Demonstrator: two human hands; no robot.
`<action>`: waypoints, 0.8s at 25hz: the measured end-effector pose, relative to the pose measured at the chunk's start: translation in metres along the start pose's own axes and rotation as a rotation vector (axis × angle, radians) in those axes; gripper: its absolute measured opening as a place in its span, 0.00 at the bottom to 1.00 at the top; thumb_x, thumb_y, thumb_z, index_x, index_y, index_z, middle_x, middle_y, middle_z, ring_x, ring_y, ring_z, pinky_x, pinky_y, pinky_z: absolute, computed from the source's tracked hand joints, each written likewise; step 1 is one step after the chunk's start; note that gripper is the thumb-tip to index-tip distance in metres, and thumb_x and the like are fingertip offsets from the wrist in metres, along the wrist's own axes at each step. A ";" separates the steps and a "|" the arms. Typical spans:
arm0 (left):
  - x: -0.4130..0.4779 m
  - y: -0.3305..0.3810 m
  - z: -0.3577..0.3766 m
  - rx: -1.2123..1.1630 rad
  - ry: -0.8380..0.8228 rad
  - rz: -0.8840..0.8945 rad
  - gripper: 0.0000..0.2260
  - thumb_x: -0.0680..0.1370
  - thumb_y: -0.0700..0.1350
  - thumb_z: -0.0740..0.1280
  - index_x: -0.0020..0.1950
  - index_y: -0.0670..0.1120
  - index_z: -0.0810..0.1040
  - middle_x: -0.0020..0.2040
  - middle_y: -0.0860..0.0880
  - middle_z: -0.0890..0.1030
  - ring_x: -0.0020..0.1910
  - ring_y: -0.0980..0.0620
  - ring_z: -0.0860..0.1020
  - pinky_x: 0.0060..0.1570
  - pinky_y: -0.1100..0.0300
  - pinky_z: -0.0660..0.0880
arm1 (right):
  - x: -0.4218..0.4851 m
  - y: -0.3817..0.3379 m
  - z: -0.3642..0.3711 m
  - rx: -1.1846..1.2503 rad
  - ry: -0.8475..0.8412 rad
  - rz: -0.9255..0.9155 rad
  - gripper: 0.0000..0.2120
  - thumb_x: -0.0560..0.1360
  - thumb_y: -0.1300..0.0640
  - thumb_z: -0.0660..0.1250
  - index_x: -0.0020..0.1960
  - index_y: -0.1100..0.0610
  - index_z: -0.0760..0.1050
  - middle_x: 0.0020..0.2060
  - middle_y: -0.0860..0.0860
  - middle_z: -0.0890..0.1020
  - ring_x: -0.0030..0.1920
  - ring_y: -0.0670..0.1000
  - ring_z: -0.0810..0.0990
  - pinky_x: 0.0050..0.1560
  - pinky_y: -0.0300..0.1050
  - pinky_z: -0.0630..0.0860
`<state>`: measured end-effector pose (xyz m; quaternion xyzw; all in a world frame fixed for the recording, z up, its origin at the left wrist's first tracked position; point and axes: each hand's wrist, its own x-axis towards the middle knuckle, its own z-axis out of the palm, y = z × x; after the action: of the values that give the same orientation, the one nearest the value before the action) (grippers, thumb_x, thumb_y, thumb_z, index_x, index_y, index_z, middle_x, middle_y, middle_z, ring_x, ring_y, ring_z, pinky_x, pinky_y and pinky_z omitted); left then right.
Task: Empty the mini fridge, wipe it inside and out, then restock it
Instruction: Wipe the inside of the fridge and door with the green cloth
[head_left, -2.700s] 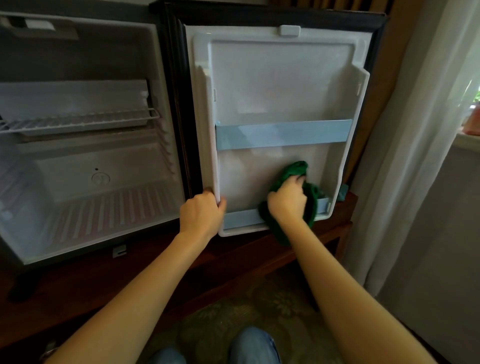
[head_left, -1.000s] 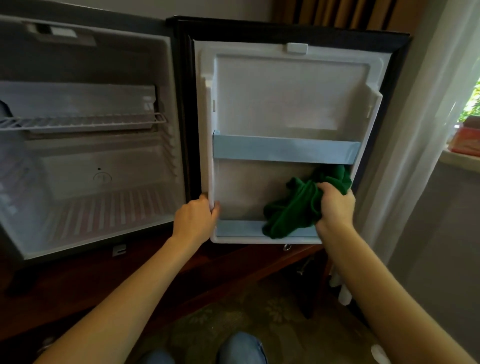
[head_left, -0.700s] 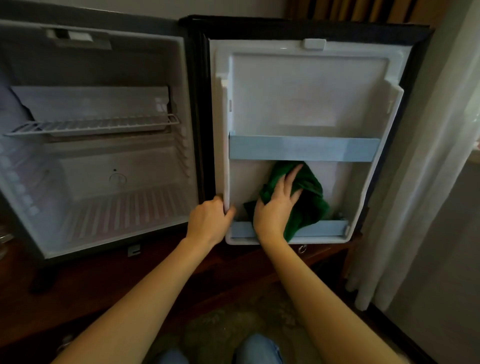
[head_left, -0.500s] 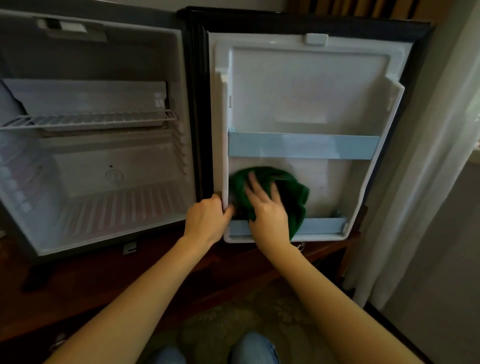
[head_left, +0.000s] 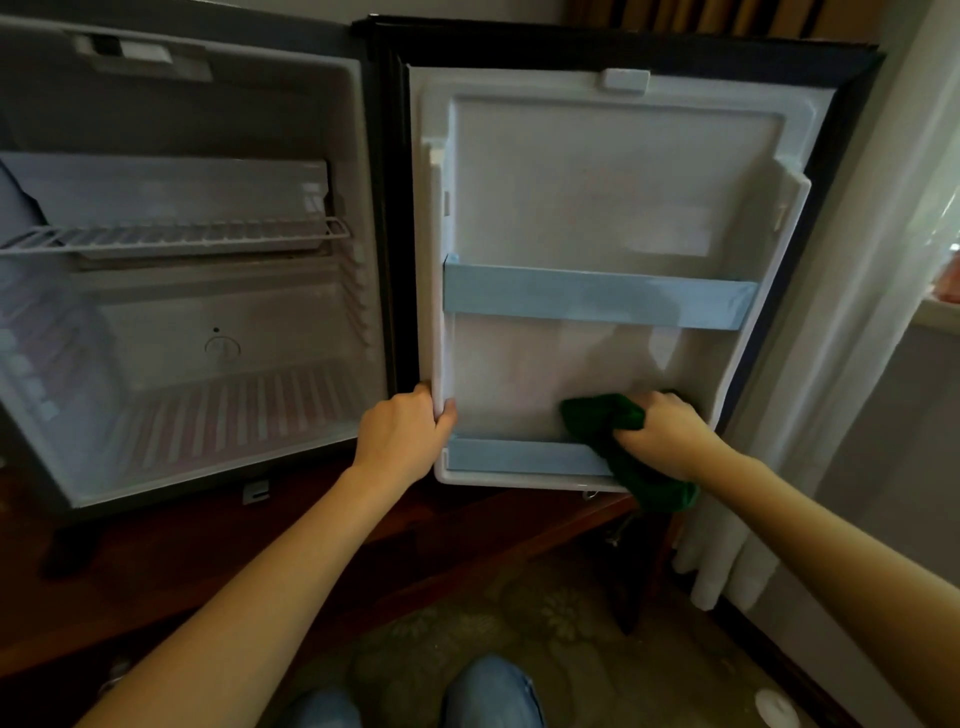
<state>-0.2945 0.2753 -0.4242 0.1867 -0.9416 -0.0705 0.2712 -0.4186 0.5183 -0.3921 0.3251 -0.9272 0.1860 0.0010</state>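
Shows the green cloth (head_left: 602, 415) bunched in the curled fingers (head_left: 631, 436) of the right hand (head_left: 665, 434), low and right of centre, pressed to the open mini fridge door (head_left: 597, 182) just above its lower blue rail (head_left: 519, 456), loose end trailing past the door's bottom edge. Places the left hand (head_left: 402, 436), gripping the door's hinge-side edge, leftward along the rail, bare panel between. Sets the emptied fridge cavity (head_left: 182, 312) at left, wooden tabletop (head_left: 156, 545) below, curtain (head_left: 857, 312) close at right.

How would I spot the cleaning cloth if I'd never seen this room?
Find the open fridge door, its white inside facing you. Near its bottom right corner, the right hand grips the cloth. It is the only dark green thing there.
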 end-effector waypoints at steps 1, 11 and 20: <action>0.000 0.000 0.000 0.008 -0.003 -0.004 0.18 0.82 0.54 0.55 0.58 0.42 0.75 0.42 0.45 0.81 0.32 0.52 0.71 0.24 0.62 0.60 | -0.001 0.006 0.001 0.008 0.016 0.044 0.04 0.76 0.57 0.63 0.42 0.56 0.73 0.36 0.52 0.78 0.37 0.52 0.77 0.35 0.42 0.73; -0.003 -0.026 -0.030 -0.350 -0.137 -0.164 0.34 0.75 0.69 0.43 0.40 0.42 0.75 0.36 0.45 0.77 0.36 0.46 0.76 0.32 0.56 0.67 | -0.059 -0.054 0.005 0.830 0.766 -0.122 0.07 0.74 0.65 0.64 0.52 0.59 0.74 0.47 0.52 0.79 0.50 0.46 0.79 0.54 0.47 0.77; -0.025 -0.050 -0.031 -0.434 -0.153 -0.242 0.34 0.77 0.65 0.44 0.39 0.39 0.75 0.31 0.47 0.72 0.35 0.45 0.76 0.36 0.56 0.67 | 0.019 -0.122 0.104 -0.483 0.206 -0.168 0.30 0.58 0.47 0.81 0.53 0.59 0.77 0.40 0.53 0.80 0.37 0.54 0.80 0.28 0.43 0.73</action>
<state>-0.2428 0.2385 -0.4220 0.2295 -0.8931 -0.3165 0.2225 -0.3471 0.3832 -0.4450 0.3704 -0.9096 -0.0093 0.1882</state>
